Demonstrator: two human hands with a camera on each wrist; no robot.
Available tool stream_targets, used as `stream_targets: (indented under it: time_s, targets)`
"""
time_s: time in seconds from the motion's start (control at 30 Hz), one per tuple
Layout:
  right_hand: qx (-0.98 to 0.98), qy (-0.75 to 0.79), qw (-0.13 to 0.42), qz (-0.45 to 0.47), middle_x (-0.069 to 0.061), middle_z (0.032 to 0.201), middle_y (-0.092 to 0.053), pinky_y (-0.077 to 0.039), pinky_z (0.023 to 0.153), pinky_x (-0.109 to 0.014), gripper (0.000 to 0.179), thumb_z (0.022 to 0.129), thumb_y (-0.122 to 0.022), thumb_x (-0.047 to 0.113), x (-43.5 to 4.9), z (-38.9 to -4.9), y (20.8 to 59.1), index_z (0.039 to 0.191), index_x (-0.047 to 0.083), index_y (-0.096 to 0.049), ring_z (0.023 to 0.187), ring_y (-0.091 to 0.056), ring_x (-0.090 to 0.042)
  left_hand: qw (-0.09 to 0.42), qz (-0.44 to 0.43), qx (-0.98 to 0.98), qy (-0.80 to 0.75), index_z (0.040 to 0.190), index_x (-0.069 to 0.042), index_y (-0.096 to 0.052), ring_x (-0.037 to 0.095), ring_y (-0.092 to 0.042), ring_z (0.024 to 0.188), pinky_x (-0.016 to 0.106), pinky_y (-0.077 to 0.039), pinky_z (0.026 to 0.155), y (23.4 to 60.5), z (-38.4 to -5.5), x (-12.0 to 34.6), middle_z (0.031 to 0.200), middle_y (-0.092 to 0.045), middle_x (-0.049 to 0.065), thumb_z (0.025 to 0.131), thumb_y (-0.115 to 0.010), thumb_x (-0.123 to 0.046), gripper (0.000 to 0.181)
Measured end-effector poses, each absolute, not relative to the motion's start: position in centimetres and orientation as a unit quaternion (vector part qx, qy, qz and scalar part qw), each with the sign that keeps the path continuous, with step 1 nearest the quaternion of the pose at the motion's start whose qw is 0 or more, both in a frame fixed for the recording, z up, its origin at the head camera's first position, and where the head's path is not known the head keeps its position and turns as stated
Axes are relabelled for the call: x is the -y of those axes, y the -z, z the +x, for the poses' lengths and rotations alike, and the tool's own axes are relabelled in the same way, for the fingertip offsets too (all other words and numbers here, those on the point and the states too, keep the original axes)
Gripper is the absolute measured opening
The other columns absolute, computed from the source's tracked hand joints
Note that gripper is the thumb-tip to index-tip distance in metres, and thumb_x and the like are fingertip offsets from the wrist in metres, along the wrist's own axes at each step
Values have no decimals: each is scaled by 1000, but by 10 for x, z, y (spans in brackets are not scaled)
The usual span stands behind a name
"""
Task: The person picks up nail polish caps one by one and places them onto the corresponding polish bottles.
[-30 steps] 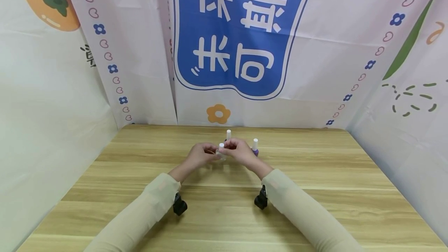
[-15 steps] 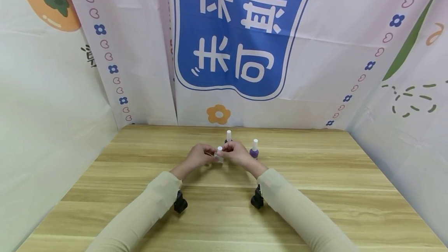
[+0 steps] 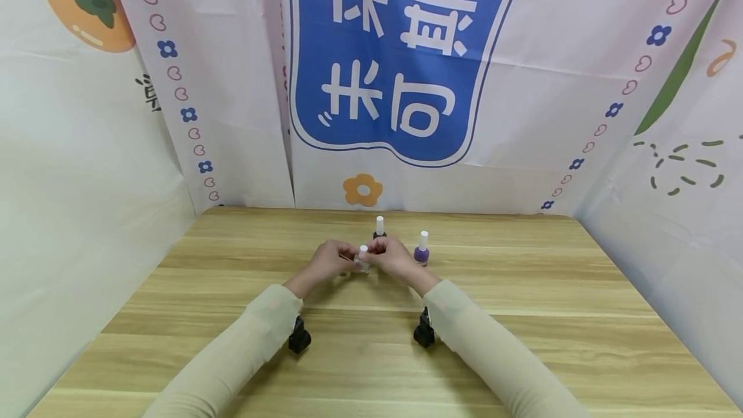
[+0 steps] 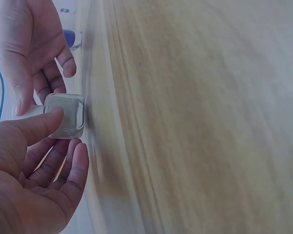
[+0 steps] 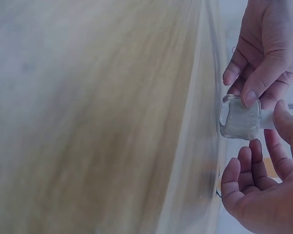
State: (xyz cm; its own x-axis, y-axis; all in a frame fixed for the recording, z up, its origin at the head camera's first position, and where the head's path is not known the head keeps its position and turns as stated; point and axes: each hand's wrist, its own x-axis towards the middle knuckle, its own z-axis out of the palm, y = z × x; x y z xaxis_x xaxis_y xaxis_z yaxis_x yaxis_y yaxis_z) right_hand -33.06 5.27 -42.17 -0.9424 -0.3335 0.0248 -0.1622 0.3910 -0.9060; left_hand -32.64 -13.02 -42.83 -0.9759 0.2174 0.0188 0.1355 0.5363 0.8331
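Note:
Between both hands, a clear nail polish bottle (image 3: 362,268) with a white cap is held above the table. My left hand (image 3: 329,260) pinches its square glass body (image 4: 72,121), the thumb lying on the front face in the left wrist view. With thumb and fingers, my right hand (image 3: 396,259) pinches the white cap (image 5: 266,119). The cap sits against the neck; whether it is tight cannot be seen. Behind the right hand stands a dark nail polish bottle (image 3: 380,224), its lower part hidden. A purple nail polish bottle (image 3: 421,255) stands upright right of that hand.
The wooden table (image 3: 371,353) runs back to a printed cloth (image 3: 244,173) hanging behind it, with more cloth at both sides. A small black camera sits at each wrist.
Both hands have brought the clear nail polish bottle slightly lower and nearer. The right hand has shifted a little left, showing more of the purple bottle and the dark one.

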Motion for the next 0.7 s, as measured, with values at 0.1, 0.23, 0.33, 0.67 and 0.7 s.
stream_targets:
  time_s: [0.1, 0.23, 0.33, 0.67, 0.7]
  targets:
    - [-832, 528, 81, -152, -2, 86, -62, -44, 65, -24, 18, 90, -72, 21, -52, -331, 422, 94, 5, -66, 77, -53, -14, 41, 101, -879, -465, 96, -5, -74, 15, -62, 75, 28, -53, 62, 428, -326, 131, 84, -67, 1, 80, -79, -7, 17]
    - [-834, 524, 79, -154, -2, 85, -61, -43, 65, -23, 18, 89, -72, 20, -51, -332, 423, 94, 4, -66, 76, -52, -13, 39, 106, -880, -461, 96, -3, -74, 16, -61, 74, 27, -52, 61, 427, -325, 131, 84, -67, 2, 80, -79, -5, 17]
    - [-836, 522, 79, -150, -2, 85, -62, -43, 65, -24, 18, 89, -72, 21, -50, -330, 422, 94, 5, -66, 77, -52, -13, 38, 110, -881, -459, 97, -3, -74, 15, -61, 75, 27, -52, 62, 427, -325, 131, 84, -68, 2, 80, -78, -5, 17]
    - [-842, 513, 82, -147, -2, 87, -62, -44, 66, -25, 18, 89, -73, 23, -48, -330, 421, 95, 7, -67, 78, -53, -14, 39, 116, -882, -454, 97, -2, -73, 14, -62, 71, 28, -53, 60, 429, -327, 133, 84, -69, 2, 81, -77, -3, 17]
    - [-843, 512, 82, -146, -2, 87, -62, -44, 66, -25, 18, 89, -72, 24, -48, -330, 421, 95, 7, -67, 78, -52, -14, 41, 115, -882, -456, 97, -2, -73, 14, -62, 71, 28, -53, 60, 429, -327, 133, 84, -68, 2, 81, -77, -4, 16]
